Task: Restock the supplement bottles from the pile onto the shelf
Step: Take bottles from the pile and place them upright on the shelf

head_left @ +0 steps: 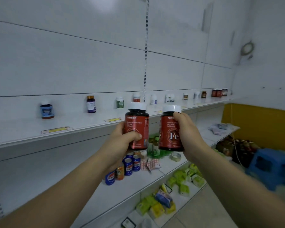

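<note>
Two bottles: one red bottle with a white cap in each hand, both upright, side by side with a narrow gap between them, held in the air in front of the shelf edge.
Left hand [122,139]: fingers curled round the lower half of the left bottle [136,127], thumb pressed across the label; the cap and top stand free above the grip.
Right hand [187,135]: wrapped round the right side of the right bottle [170,129], one fingertip up near the cap; the label with the big "Fe" faces out.
Shelf [89,127]: just beyond and slightly above the hands, with single bottles spaced well apart along it and yellow price tags on its front lip.
Matching row: three red bottles [219,92] stand far to the right of the hands at the shelf's end, probably the spot these belong.
Pile: I cannot say for certain which heap it is; dark jars lie low to the right of the right hand.
Risk, knock: with both hands full, setting one bottle down may swing the other into the green bottle [120,102] or the white-capped bottle [136,97] standing just behind the hands.
Risk, edge: a bottle placed too near the lip could tip off onto the cans [130,166] below the hands.
Risk, slip: the left grip is low on a top-heavy bottle, so a tilt could loosen it.
Risk, misplacing: put down straight ahead, they would land in the wrong spot.
</note>
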### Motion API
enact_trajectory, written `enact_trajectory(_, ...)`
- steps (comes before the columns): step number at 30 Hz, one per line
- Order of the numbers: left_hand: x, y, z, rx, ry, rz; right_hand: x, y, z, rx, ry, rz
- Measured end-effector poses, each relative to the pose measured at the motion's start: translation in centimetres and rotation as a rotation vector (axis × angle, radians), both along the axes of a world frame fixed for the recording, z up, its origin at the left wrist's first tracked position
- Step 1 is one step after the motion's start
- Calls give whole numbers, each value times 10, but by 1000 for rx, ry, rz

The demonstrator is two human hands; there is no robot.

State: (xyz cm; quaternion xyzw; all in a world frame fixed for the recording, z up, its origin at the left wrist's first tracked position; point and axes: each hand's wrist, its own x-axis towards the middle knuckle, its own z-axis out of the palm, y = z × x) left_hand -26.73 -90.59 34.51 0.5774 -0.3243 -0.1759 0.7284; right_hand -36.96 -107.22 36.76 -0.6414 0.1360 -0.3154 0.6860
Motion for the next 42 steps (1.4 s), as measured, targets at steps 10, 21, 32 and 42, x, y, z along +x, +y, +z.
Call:
enact_trajectory(10,108,-205,-7,31,-25,-107,91,-178,-12,-58,18,-175)
enact_trajectory(21,125,-468,-14,3,35,-381,84,-414,-16,-55,48,-442)
enact_trajectory(32,110,-731,-28,-61,148,-471,66,-661,-21,-104,104,-448)
enact_trajectory(42,172,-957,-32,-80,237,-536,130,-881,-27,-98,85,-476)
